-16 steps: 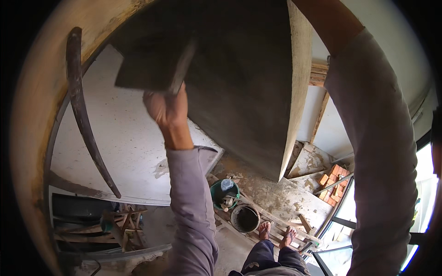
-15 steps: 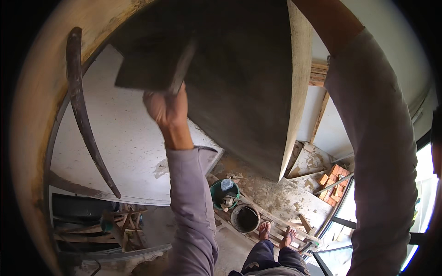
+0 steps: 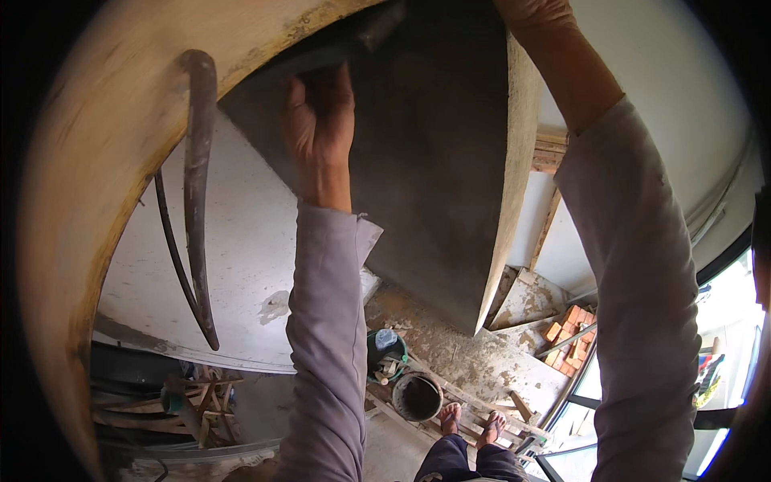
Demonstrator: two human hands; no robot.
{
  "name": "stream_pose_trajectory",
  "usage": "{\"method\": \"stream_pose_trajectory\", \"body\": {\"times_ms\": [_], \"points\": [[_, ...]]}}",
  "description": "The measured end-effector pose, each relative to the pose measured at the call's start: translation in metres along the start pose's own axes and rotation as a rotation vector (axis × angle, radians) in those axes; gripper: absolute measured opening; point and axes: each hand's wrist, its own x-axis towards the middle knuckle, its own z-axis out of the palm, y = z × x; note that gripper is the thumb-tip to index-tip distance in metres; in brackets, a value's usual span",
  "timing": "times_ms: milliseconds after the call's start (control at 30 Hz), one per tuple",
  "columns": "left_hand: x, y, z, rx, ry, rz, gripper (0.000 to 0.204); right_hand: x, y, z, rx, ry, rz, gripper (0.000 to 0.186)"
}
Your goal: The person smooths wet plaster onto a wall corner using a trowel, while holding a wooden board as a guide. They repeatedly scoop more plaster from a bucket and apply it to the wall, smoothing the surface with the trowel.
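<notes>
The trowel [image 3: 321, 58] is at 11 o'clock in the view, against the dark grey wall [image 3: 426, 185], just past the fingers of the left hand [image 3: 321, 132]. Its long axis slants from 8 to 2 o'clock, the upper end pointing toward 2. It looks like a thin, dull grey strip, smeared by motion, with a paler patch near the 2 o'clock end; its outline melts into the wall.

The left hand is partly curled on the trowel, thumb toward 10 o'clock and a finger toward 1, a shadowed gap between them; the exact grip is blurred. The right hand [image 3: 540, 12] is at 1 o'clock, by the top of the wall's pale edge [image 3: 518, 120]; its fingers are cut off, so I cannot tell how open they are or whether they hold anything. A brown pipe [image 3: 198, 193] hangs at 10 o'clock.
</notes>
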Motion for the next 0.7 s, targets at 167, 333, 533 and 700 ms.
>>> {"method": "stream_pose_trajectory", "body": {"times_ms": [167,333,533,700], "points": [[-0.036,0.024,0.012,-0.122,-0.176,-0.056,0.033,0.016,0.04,-0.022,0.168,-0.206,-0.039,0.078],[-0.106,0.016,0.043,0.003,-0.222,-0.057,0.042,-0.008,-0.027,-0.089,0.117,-0.217,0.252,0.078],[-0.096,0.053,-0.02,0.006,-0.013,-0.136,0.036,-0.216,-0.126,-0.197,-0.084,-0.31,1.144,0.068],[-0.024,0.012,-0.032,0.029,-0.04,-0.221,0.031,-0.491,-0.33,-0.318,-0.585,-1.172,1.183,0.04]]}}
